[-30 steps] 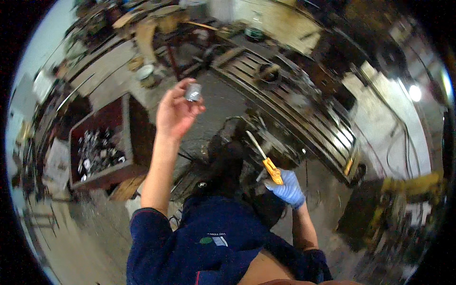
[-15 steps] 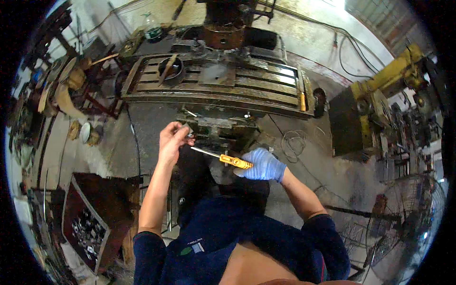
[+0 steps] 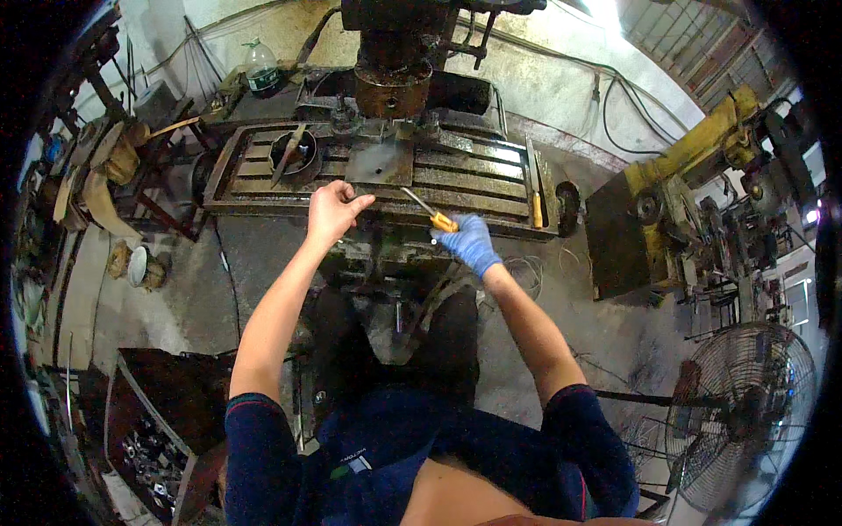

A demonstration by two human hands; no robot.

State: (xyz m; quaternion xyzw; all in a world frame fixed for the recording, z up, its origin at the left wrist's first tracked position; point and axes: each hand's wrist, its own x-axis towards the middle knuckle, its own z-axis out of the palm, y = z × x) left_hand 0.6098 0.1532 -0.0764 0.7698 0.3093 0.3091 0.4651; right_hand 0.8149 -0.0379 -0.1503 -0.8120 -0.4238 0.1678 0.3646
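My bare left hand (image 3: 338, 213) is over the front edge of the slotted machine table (image 3: 474, 196). Its fingers are curled in, with the thumb toward the right; whatever they may hold is hidden. In a blue knit glove, my right hand (image 3: 472, 244) grips a yellow-handled tool (image 3: 445, 223). The tool's straight metal shaft points up and left, its tip over the table's front part. Its exact kind is unclear. Beyond the hands, a flat metal plate (image 3: 364, 164) lies on the table under the machine's spindle head (image 3: 393, 91).
A round pot (image 3: 309, 168) with a wooden stick in it sits left on the table. A yellow-handled tool (image 3: 538, 210) lies along the right edge. A bin of metal parts (image 3: 147, 460) stands lower left, a caged fan (image 3: 741, 412) lower right, and a yellow machine (image 3: 614, 203) at the right.
Both hands have moved forward, up to the machine table. The tool now points more steeply away from me. A small grey piece seen earlier at my left fingers no longer shows.
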